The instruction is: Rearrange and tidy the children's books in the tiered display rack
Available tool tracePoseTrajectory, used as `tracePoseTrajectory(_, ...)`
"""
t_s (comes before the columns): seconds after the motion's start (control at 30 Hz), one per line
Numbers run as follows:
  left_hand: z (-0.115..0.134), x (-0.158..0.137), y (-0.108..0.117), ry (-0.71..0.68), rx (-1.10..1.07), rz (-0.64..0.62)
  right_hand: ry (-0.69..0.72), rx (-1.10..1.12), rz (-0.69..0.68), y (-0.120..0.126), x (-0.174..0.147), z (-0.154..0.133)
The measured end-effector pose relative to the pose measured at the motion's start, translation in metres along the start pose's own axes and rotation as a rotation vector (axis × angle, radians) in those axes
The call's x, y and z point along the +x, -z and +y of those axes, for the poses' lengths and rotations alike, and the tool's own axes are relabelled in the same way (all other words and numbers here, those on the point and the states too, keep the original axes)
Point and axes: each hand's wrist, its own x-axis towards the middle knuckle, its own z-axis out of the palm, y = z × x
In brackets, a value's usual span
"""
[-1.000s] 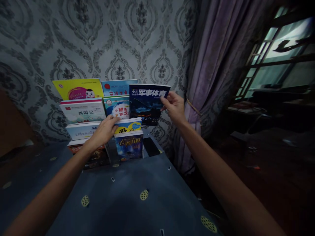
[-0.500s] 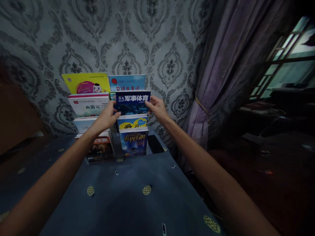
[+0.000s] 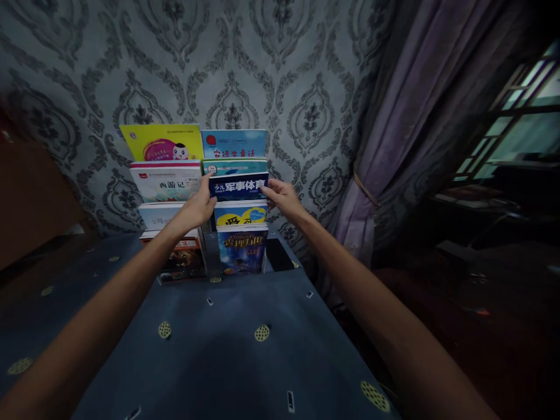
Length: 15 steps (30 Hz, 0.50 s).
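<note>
Between my two hands is a dark blue book (image 3: 238,186) with white lettering, standing in the right column of a tiered row of books. My left hand (image 3: 200,201) grips its left edge, and my right hand (image 3: 282,197) pinches its right edge. Behind it rise a teal book (image 3: 236,167) and a light blue book (image 3: 234,143). In front are a yellow and blue book (image 3: 240,214) and a blue illustrated book (image 3: 242,251). The dark blue book's lower part is hidden behind the yellow one.
The left column holds a yellow book (image 3: 160,142), a white book (image 3: 166,182), a pale blue book (image 3: 155,214) and a dark book with an animal cover (image 3: 184,259). A black flat object (image 3: 280,255) lies to the right on the patterned blue cloth (image 3: 227,356). A purple curtain (image 3: 354,221) hangs at right.
Both hands have lowered the dark blue book among the others, so the teal book behind it now shows more. The view has shifted slightly.
</note>
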Motion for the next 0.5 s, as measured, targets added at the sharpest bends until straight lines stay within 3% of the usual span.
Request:
tracePoseTrajectory(0.1,-0.002,-0.003,-0.006,0.072,0.043,0.007,-0.059,-0.001,-0.015,-0.001,-0.007,0.006)
tracePoseTrajectory(0.5,0.010,-0.011,-0.012,0.069,0.083,0.068,-0.113,-0.040,0.051,-0.008,-0.014,0.020)
